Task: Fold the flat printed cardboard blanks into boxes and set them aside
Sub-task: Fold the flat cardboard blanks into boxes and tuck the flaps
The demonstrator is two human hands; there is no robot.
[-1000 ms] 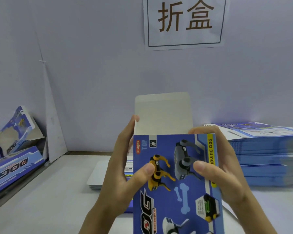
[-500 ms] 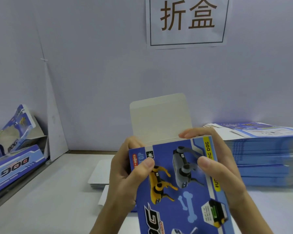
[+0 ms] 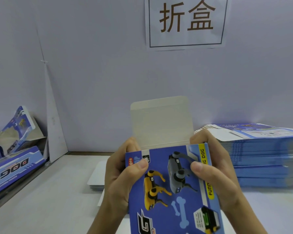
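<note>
I hold a blue printed box [image 3: 172, 188] with robot-dog pictures upright in front of me, above the table. Its plain grey top flap [image 3: 161, 122] stands up behind the open end. My left hand [image 3: 120, 176] grips the box's left side, thumb on the printed front near the top corner. My right hand [image 3: 215, 173] grips the right side, thumb pressed on the front and fingers curled over the top right corner. The box's lower end runs out of view at the bottom.
A tall stack of flat blue blanks [image 3: 260, 157] lies at the right on the white table [image 3: 49, 200]. Folded boxes [image 3: 15, 159] are piled at the left by the wall. A small pile of white cards [image 3: 98, 176] lies behind my left hand.
The box has tilted slightly and come closer. My left fingers have come off the box's top edge down onto its left side, and the thumb has slid up the front toward the top corner.
</note>
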